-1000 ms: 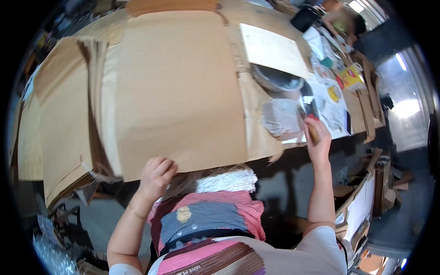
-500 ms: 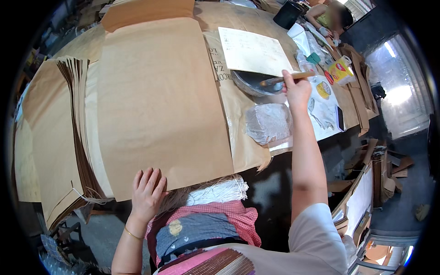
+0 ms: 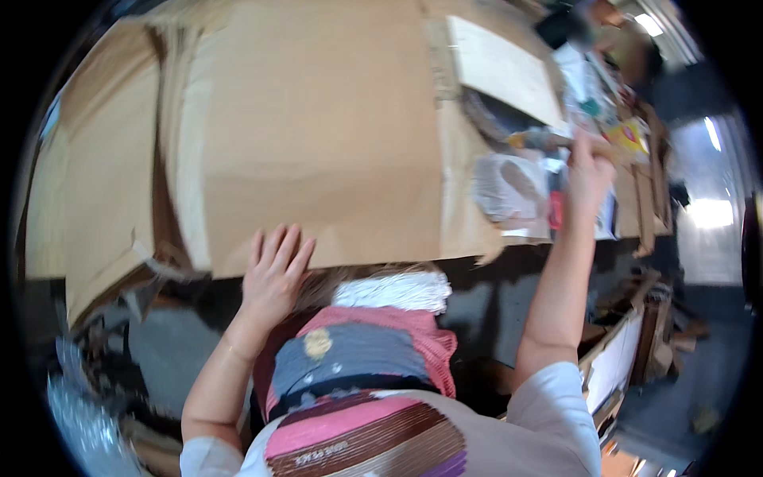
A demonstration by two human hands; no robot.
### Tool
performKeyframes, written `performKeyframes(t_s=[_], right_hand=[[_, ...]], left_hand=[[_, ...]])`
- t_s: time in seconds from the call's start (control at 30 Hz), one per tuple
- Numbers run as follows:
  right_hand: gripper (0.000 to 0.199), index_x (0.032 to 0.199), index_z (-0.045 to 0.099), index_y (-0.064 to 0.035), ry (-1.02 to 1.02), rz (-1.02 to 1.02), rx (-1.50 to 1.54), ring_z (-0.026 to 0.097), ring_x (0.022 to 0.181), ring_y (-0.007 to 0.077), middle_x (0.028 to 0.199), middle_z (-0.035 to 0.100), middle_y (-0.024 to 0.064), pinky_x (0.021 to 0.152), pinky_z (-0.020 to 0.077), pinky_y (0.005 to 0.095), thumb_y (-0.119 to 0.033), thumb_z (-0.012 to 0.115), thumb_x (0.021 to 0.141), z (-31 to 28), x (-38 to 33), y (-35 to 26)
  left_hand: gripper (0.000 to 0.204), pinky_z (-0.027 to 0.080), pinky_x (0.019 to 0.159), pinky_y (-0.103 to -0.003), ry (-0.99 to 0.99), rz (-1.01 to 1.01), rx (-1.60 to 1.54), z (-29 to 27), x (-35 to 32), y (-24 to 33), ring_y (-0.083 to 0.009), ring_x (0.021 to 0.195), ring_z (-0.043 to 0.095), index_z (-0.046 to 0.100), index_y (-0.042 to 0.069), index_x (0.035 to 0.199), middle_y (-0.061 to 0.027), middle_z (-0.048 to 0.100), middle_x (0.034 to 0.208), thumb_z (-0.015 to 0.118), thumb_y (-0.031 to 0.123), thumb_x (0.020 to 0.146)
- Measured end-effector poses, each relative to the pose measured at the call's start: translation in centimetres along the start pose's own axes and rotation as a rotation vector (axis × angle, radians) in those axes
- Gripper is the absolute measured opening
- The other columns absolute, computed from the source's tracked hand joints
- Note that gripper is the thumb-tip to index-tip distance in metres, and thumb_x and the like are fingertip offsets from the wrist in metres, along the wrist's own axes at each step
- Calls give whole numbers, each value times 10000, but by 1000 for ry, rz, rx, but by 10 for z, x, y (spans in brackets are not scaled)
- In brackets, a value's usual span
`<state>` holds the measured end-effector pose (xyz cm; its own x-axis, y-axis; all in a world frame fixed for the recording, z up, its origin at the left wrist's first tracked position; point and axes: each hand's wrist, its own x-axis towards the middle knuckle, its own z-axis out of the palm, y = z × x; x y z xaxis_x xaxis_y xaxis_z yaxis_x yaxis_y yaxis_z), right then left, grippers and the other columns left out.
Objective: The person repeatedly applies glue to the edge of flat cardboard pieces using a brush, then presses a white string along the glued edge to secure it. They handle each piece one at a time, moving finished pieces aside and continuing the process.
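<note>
My left hand (image 3: 276, 270) lies with spread fingers on the near edge of a large brown paper sheet (image 3: 326, 135). Out to the right, my right hand (image 3: 590, 171) is closed round the wooden handle of a brush (image 3: 545, 141). The brush points left, its tip by the near right rim of a dark bowl (image 3: 483, 115). A white card (image 3: 509, 67) covers the far part of the bowl, so its contents are mostly hidden. Just nearer than the bowl sits a whitish plastic-wrapped bundle (image 3: 505, 187). Motion blur softens the brush and fingers.
A stack of folded brown paper (image 3: 111, 151) stands at the left. Beyond my right hand are a yellow container (image 3: 628, 137) and clutter; another person is at the far right. White strings (image 3: 393, 292) hang at the table's front edge. Cardboard (image 3: 636, 334) stands lower right.
The whole view has shifted, so the table appears higher and further right. My right hand has drawn the brush slightly right and nearer, toward the bowl's rim. My left hand stays on the sheet's edge.
</note>
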<state>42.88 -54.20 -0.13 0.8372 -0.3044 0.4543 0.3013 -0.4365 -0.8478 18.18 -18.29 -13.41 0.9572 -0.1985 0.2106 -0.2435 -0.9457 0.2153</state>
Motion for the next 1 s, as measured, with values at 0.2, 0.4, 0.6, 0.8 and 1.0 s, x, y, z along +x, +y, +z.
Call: performKeyframes(t_s=[0.2, 0.4, 0.6, 0.8, 1.0], right_hand=[[179, 980, 686, -27, -603, 72, 310, 591, 670, 107, 789, 645, 49, 564, 456, 224, -47, 683, 802, 21, -183, -77], [206, 953, 667, 4, -1039, -401, 197, 632, 693, 251, 841, 669, 133, 617, 502, 309, -23, 725, 757, 93, -227, -104], [151, 930, 651, -15, -1124, -385, 159, 642, 730, 279, 847, 654, 137, 643, 507, 319, -49, 692, 788, 123, -237, -100], [122, 901, 659, -14, -1130, -283, 115, 621, 679, 267, 787, 634, 136, 613, 491, 307, -57, 690, 791, 124, -244, -119], [108, 868, 663, 3, -990, 130, 166, 615, 749, 104, 846, 671, 80, 638, 504, 255, -79, 688, 802, 114, -245, -94]], left_hand=[[425, 447, 948, -434, 190, -132, -37, -23, -42, -28, -357, 1115, 537, 570, -31, 1134, -172, 577, 1174, 670, -8, 721], [294, 497, 878, -389, 311, -139, -25, -21, -61, -48, -317, 1068, 586, 626, -42, 1024, -162, 625, 1104, 656, -5, 735], [246, 523, 831, -377, 394, -149, -74, -16, -60, -55, -306, 998, 629, 643, -28, 968, -137, 661, 1032, 694, -18, 728], [222, 534, 800, -367, 421, -151, -124, -15, -63, -62, -301, 975, 639, 648, -21, 935, -127, 669, 1009, 698, -27, 719], [211, 535, 807, -369, 410, -156, -96, -19, -58, -58, -300, 976, 640, 653, -22, 919, -128, 675, 998, 697, -35, 713]])
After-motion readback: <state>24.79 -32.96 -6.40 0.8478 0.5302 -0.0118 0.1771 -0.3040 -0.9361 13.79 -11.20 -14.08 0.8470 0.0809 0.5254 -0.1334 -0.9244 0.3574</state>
